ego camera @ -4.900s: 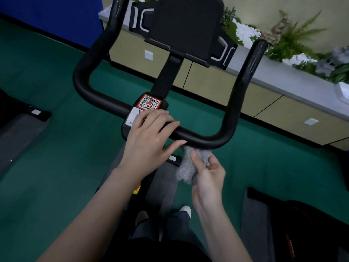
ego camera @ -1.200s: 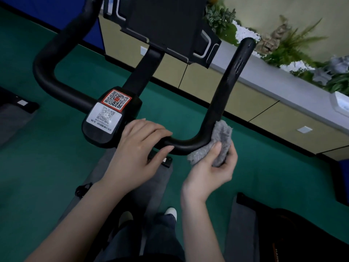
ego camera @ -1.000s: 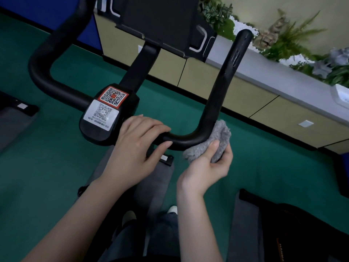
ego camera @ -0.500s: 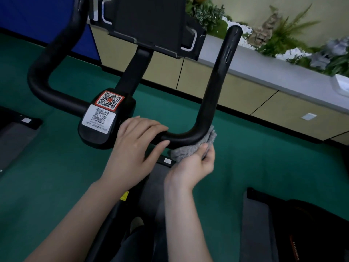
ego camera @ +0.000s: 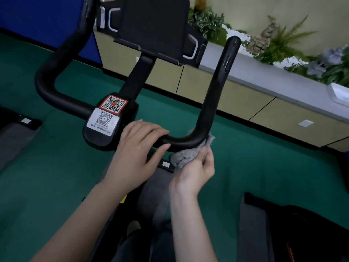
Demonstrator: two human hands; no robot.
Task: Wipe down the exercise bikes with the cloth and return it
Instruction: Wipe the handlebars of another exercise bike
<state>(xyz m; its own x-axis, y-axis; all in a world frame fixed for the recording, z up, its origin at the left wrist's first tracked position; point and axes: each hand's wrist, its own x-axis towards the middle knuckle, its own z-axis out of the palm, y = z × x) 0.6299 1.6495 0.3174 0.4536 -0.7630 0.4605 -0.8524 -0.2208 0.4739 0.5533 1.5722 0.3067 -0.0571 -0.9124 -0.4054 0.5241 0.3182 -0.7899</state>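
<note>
Head view: from the person's head, frame tilted.
Facing: forward, down onto handlebar (ego camera: 184,142), green floor (ego camera: 56,176) beyond.
Range: near; handlebar fills centre.

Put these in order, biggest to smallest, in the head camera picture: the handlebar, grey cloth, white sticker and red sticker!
1. handlebar, by far the biggest.
2. grey cloth and white sticker: they look about alike, and the right hand hides part of the cloth.
3. red sticker, smallest.

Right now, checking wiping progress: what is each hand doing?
Left hand: grips the handlebar.
Right hand: holds the grey cloth against the handlebar's bend.
</note>
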